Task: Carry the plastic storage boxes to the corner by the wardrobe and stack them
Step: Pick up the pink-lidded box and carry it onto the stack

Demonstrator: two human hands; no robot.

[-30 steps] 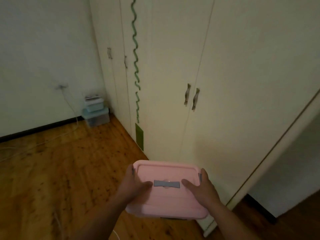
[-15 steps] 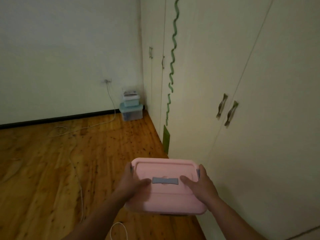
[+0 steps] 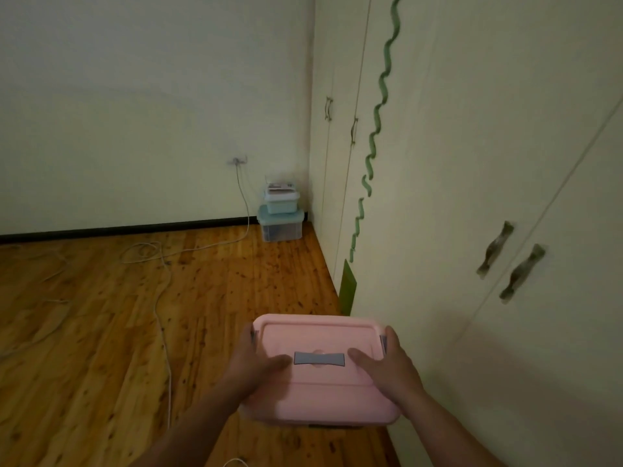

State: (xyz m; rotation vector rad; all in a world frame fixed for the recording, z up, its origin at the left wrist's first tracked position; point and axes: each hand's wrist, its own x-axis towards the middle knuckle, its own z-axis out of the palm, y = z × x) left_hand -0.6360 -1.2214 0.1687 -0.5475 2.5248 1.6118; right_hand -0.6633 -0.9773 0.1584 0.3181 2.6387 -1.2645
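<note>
Wooden floor (image 3: 101, 332) lies under a pink storage box (image 3: 320, 396), which is held low in front of the person, just beside the wardrobe (image 3: 472, 163). The left hand (image 3: 256, 362) and right hand (image 3: 391, 365) grasp its two ends, thumbs resting on the lid either side of the grey handle (image 3: 319, 358). Far ahead in the corner, a small teal box (image 3: 281, 201) sits on a larger teal box (image 3: 281, 227). A white cable (image 3: 163, 332) trails across the boards.
</note>
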